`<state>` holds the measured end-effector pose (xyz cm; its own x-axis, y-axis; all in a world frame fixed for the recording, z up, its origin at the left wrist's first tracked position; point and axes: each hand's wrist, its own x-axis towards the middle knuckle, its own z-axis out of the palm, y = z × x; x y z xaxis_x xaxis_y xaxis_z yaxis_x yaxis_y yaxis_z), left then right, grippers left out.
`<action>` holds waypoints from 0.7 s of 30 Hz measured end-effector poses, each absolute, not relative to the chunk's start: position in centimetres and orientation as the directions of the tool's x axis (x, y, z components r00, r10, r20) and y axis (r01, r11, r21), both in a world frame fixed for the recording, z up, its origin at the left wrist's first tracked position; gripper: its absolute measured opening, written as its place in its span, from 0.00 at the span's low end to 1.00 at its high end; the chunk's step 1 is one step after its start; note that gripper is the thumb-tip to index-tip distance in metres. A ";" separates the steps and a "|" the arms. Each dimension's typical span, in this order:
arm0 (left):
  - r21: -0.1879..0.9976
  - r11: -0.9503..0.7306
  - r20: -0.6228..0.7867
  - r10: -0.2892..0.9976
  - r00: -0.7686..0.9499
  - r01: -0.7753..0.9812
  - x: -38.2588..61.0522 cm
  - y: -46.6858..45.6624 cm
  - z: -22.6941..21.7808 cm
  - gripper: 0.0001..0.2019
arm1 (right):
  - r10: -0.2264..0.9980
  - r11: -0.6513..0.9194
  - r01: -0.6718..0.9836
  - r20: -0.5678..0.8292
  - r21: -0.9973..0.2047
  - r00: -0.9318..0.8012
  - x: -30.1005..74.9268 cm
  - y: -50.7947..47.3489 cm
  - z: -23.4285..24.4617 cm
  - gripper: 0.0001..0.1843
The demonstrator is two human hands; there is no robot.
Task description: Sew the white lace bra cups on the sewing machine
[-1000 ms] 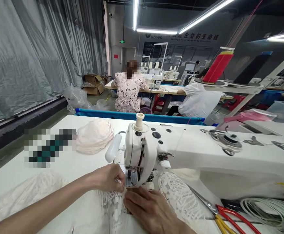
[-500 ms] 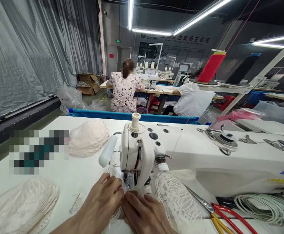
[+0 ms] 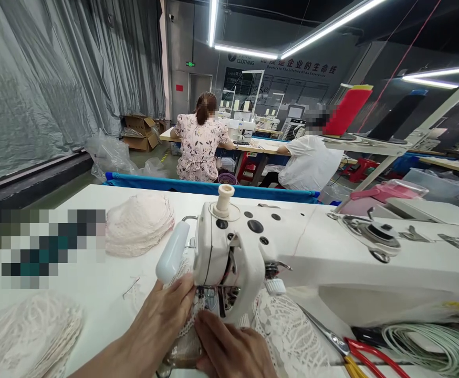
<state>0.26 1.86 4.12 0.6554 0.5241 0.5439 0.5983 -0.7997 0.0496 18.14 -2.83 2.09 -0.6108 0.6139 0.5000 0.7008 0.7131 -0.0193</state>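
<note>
A white sewing machine [image 3: 292,252] stands on the white table [image 3: 95,283]. My left hand [image 3: 162,320] lies flat, fingers together, on a white lace piece [image 3: 186,325] just left of the needle and presser foot [image 3: 209,299]. My right hand [image 3: 233,349] presses the same lace from the front, fingertips close to the foot. More lace [image 3: 288,331] spreads under the machine arm to the right.
Stacks of pale lace cups lie at the back left [image 3: 138,226] and front left [image 3: 28,331]. Red-handled scissors [image 3: 355,352] and a coiled cable [image 3: 430,341] lie at the right. A red thread cone [image 3: 347,113] stands behind. Two people sit at tables beyond a blue rail [image 3: 209,186].
Both hands have shifted slightly toward me along the lace at the presser foot. My view has tilted and moved closer to the machine head.
</note>
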 end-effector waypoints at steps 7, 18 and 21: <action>0.035 -0.806 0.611 0.485 0.625 0.591 0.1 0.8 1.4 0.13 | 0.587 0.735 0.678 0.514 -0.012 -0.626 18.7 -3.2 2.7 0.23; 0.177 -0.811 0.461 0.569 0.681 0.557 -0.3 0.6 2.6 0.09 | 0.574 0.712 0.700 0.527 0.057 -0.627 19.1 -3.3 3.1 0.18; 0.187 -0.810 0.474 0.570 0.671 0.557 -0.4 0.6 2.8 0.12 | 0.579 0.716 0.696 0.512 0.054 -0.634 19.3 -3.4 3.1 0.16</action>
<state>-0.39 0.60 2.78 0.6707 0.5704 0.4741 0.5565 -0.8096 0.1868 19.27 -3.43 3.06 -0.6344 0.5789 0.5123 0.6963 0.7157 0.0536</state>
